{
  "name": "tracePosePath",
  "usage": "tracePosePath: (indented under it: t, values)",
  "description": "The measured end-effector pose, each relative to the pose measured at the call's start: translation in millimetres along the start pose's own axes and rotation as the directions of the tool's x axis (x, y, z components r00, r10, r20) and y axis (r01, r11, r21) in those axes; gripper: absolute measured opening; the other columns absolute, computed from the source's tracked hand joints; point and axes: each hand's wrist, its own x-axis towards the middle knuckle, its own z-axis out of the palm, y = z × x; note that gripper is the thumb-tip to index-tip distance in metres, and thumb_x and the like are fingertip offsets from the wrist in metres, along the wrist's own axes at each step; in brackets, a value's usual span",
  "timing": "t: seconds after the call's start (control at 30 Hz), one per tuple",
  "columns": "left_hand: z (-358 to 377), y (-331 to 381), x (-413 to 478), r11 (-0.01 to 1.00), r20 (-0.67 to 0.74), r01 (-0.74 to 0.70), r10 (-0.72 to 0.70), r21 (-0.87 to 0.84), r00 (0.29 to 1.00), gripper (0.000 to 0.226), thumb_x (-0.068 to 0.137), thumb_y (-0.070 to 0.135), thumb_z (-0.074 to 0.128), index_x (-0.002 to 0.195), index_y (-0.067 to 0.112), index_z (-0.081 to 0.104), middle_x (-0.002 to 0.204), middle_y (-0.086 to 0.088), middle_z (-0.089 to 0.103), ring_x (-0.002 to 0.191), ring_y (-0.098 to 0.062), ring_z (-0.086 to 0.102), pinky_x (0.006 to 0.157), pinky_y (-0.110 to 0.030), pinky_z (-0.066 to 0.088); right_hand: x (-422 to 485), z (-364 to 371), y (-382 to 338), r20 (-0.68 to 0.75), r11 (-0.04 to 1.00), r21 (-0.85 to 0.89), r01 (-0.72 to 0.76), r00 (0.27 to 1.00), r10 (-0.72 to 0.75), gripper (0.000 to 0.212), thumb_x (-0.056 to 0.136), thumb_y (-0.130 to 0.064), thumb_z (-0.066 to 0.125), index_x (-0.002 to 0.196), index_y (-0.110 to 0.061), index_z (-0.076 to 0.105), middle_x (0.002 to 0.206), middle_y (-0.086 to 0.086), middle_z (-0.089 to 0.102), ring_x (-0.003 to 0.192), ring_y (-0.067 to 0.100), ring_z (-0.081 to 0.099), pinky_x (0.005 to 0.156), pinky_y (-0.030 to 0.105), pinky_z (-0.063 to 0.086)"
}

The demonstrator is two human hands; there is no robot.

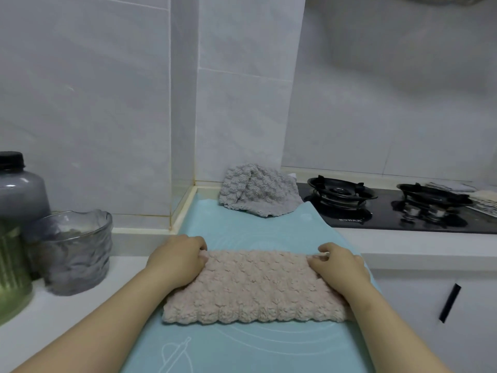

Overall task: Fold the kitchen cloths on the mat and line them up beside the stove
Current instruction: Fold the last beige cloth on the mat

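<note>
- Bare mat (242,227) lies open between the pink cloth (255,286) and the crumpled grey cloth (258,195) at the far end.
- The grey cloth sits against the wall corner, its right edge reaching the stove (376,224).
- Left of the mat, a glass bowl (78,254), a dark jar (18,189) and a green bottle (12,267) crowd the surface (53,319).
- Raised burner grates (341,193) stand on the stove, to the right.

Count, as seen.
- Mat (242,343): 1.
- Cloths on it: 2, a pink cloth (255,286) and a grey cloth (255,195).
- My hands: 2, left hand (177,261) and right hand (338,267).
- Stove (384,210): 1, with 2 burners, near burner (341,191) and far burner (427,193), and 2 knobs (412,212).
- Vessels at my left: 3, a dark-capped jar (18,189), a glass bowl (78,254) and a green jar (12,267).
- Fabric beyond the stove (454,187): number unclear.
</note>
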Motion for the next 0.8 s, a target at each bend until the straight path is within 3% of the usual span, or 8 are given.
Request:
tracePosePath:
  t: [0.1,0.2,0.3,0.4,0.53,0.63,0.8]
  values:
    - [-4,1,-3,1.000,-0.033,0.012,-0.013,-0.025,0.999,0.028,0.094,0.034,0.045,0.111,0.020,0.062,0.112,-0.003,0.062,0.105,-0.022,0.055,0.083,-0.030,0.046,2,-2,4,0.021,0.997,0.071,-0.021,1.000,0.019,0.030,0.081,-0.050,0.052,0.098,-0.026,0.057,0.107,0.001,0.067,0.104,0.027,0.056,0.088,0.036,0.046]
    - [-11,3,-5,0.992,-0.109,0.003,-0.017,-0.125,0.994,0.025,0.092,0.036,0.051,0.102,0.017,0.064,0.104,-0.002,0.064,0.099,-0.022,0.055,0.076,-0.029,0.044,0,-4,2,0.015,0.989,0.151,0.000,1.000,-0.002,0.024,0.080,-0.042,0.060,0.070,-0.023,0.051,0.087,0.002,0.068,0.093,0.029,0.060,0.079,0.034,0.045]
    - [-19,7,-9,0.954,-0.184,-0.008,-0.050,-0.300,0.982,0.020,0.093,0.033,0.051,0.096,0.016,0.059,0.091,0.000,0.058,0.086,-0.019,0.051,0.067,-0.028,0.035,0,-12,-5,-0.010,0.943,0.330,0.034,0.999,-0.033,0.021,0.080,-0.029,0.067,0.072,-0.017,0.051,0.071,0.004,0.066,0.073,0.027,0.060,0.065,0.033,0.046]
    - [-20,8,-9,0.906,-0.229,-0.004,-0.103,-0.423,0.968,0.011,0.093,0.031,0.052,0.092,0.020,0.054,0.088,0.000,0.057,0.084,-0.018,0.049,0.067,-0.028,0.034,4,-23,-14,-0.041,0.882,0.466,0.070,0.998,-0.057,0.029,0.083,-0.019,0.066,0.071,-0.013,0.040,0.062,0.006,0.054,0.056,0.022,0.047,0.049,0.027,0.033]
    - [-15,4,-6,0.880,-0.255,-0.002,-0.136,-0.475,0.957,0.005,0.092,0.026,0.053,0.097,0.026,0.054,0.078,0.003,0.054,0.077,-0.016,0.047,0.063,-0.028,0.032,17,-32,-26,-0.132,0.839,0.528,0.132,0.989,-0.073,0.033,0.085,-0.014,0.064,0.069,-0.015,0.035,0.062,0.000,0.044,0.053,0.015,0.036,0.050,0.027,0.026]
    - [-10,2,-3,0.877,-0.267,-0.003,-0.143,-0.481,0.953,0.008,0.094,0.021,0.051,0.093,0.027,0.056,0.071,0.009,0.052,0.076,-0.013,0.046,0.062,-0.026,0.032,24,-27,-31,-0.211,0.863,0.479,0.163,0.975,-0.068,0.020,0.084,-0.015,0.064,0.075,-0.009,0.048,0.068,0.002,0.054,0.058,0.017,0.044,0.054,0.028,0.032]
    - [-2,-2,4,0.923,-0.272,0.017,-0.131,-0.386,0.953,0.024,0.094,0.011,0.043,0.101,0.024,0.062,0.105,-0.001,0.066,0.096,-0.020,0.056,0.075,-0.026,0.042,27,-9,-29,-0.158,0.901,0.387,0.198,0.976,-0.146,0.008,0.087,-0.016,0.061,0.080,-0.014,0.062,0.079,0.004,0.065,0.068,0.019,0.054,0.057,0.027,0.040]
